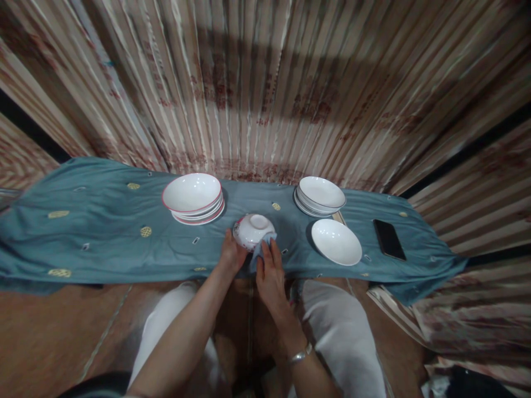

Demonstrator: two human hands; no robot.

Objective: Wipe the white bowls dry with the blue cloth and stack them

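A white bowl (254, 226) with a red floral pattern is tipped over, its foot ring facing up and away from me. My left hand (233, 252) grips its left edge, fingers partly hidden behind it. Against the bowl's near right side, my right hand (270, 271) presses a light blue cloth (258, 253), the fingers closed on it. The bowl is in front of me over the near half of the table; whether it touches the tablecloth I cannot tell.
A stack of red-rimmed bowls and plates (193, 193) stands back left. Back right is a stack of dark-rimmed dishes (322, 193), with a single white dish (337, 242) nearer me. A black phone (389, 239) lies farther right on the teal tablecloth (108, 232). Curtains (249, 94) hang behind.
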